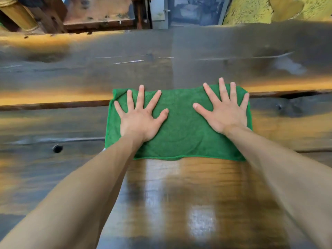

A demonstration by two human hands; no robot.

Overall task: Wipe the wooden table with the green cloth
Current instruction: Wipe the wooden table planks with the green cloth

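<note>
A green cloth (pixel 181 123) lies spread flat in the middle of the dark, glossy wooden table (pixel 71 72). My left hand (pixel 142 117) presses flat on the cloth's left half with its fingers straight and spread. On the right half, my right hand (pixel 224 112) presses down the same way, fingertips reaching just past the far hem. Both forearms stretch out over the near part of the table. The cloth straddles a seam between two planks.
A long crack (pixel 53 105) between planks runs left to right across the table, widening to a dark gap (pixel 296 95) at the right. A knot hole (pixel 57 148) sits near left. Beyond the far edge stand a rusty wooden frame (pixel 100 17) and a yellow textured surface (pixel 251 11).
</note>
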